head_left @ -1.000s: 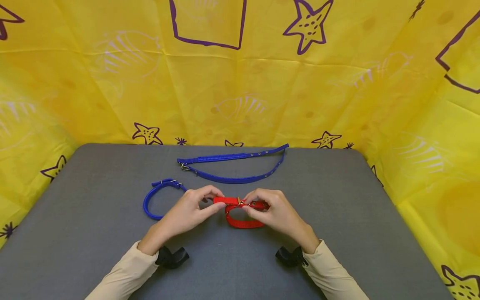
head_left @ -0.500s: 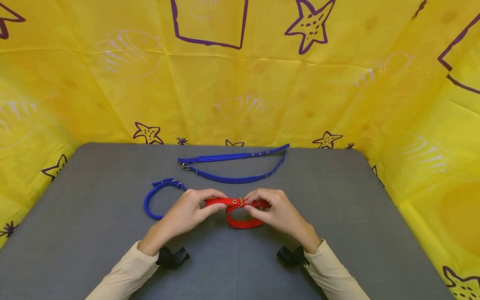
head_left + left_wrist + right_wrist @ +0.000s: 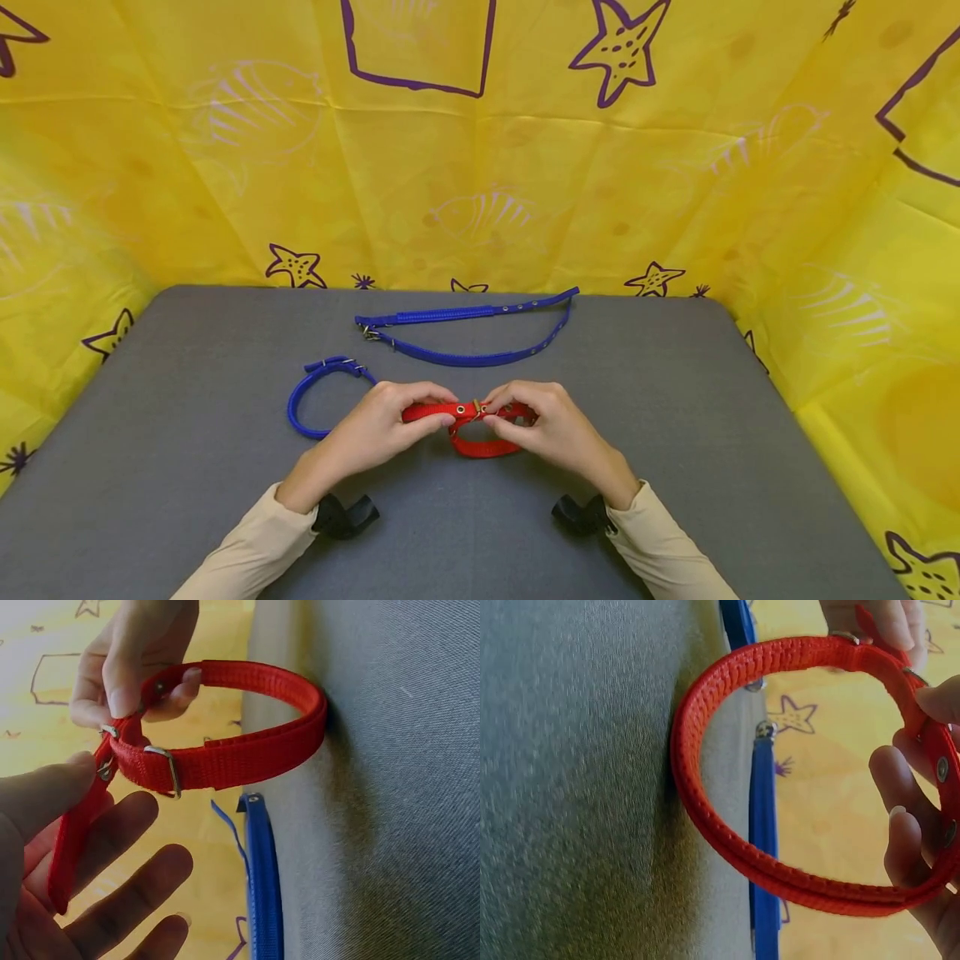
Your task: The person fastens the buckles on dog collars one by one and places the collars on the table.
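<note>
Both sets of fingers [image 3: 432, 390] are clamped on the red collar [image 3: 486, 449], at mid table [image 3: 465, 533] — left hand [image 3: 375, 429] pinching the strap's free end [image 3: 426, 412], right hand [image 3: 558, 425] beside the buckle [image 3: 477, 408]. I'd hold the buckle steady and draw the strap evenly, flat and untwisted.

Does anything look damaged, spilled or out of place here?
Nothing stands out; no spill or damage shows. The left hand and right hand hold the red collar, whose covered parts I cannot check; the round blue collar and long blue strap lie on the table.
</note>
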Demonstrator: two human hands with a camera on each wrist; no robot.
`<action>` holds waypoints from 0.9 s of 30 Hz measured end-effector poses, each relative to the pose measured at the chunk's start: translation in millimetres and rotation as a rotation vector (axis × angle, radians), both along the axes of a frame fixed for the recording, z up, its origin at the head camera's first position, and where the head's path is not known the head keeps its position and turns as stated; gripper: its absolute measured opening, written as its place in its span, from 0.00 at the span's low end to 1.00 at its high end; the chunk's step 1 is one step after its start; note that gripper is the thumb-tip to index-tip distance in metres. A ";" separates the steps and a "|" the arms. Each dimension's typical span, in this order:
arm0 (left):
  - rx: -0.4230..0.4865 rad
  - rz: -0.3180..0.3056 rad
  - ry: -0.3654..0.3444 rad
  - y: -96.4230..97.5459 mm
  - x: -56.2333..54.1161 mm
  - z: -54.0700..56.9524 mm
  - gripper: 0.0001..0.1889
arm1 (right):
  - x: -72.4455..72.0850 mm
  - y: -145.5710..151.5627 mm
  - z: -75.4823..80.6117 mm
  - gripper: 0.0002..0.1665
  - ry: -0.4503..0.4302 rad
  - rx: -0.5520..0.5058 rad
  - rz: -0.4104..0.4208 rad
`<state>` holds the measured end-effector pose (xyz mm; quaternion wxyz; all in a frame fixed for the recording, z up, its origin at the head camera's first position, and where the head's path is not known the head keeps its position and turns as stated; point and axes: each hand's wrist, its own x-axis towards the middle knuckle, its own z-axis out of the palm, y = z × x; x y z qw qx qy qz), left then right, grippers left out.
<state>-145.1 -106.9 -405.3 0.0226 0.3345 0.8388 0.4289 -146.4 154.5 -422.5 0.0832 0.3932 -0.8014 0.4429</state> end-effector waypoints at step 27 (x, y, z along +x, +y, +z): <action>-0.123 -0.060 -0.184 -8.8 -1.0 6.6 0.07 | 0.4 -1.5 -1.1 0.08 -0.017 0.007 -0.027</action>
